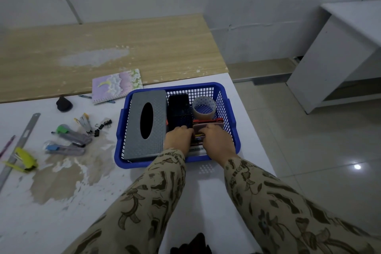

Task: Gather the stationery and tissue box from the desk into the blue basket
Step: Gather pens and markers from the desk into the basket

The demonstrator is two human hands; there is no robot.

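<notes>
Blue basket (pixel 120 130) sits on the white desk (pixel 61 222) right in front of me. Grey tissue box (pixel 134 130) is already in it on the left, with a black case (pixel 179 109) next to it and a tape roll (pixel 203 115) in the far right corner. My left hand (pixel 179 137) and right hand (pixel 216 138) are both down inside, almost touching. My right fingers are curled onto a pink case (pixel 208 125); can't tell what the left is actually gripping. On the desk to the left: notebook (pixel 117 85), cutters (pixel 74 136), binder clips (pixel 102 127), ruler (pixel 24 132), yellow stapler (pixel 23 160).
</notes>
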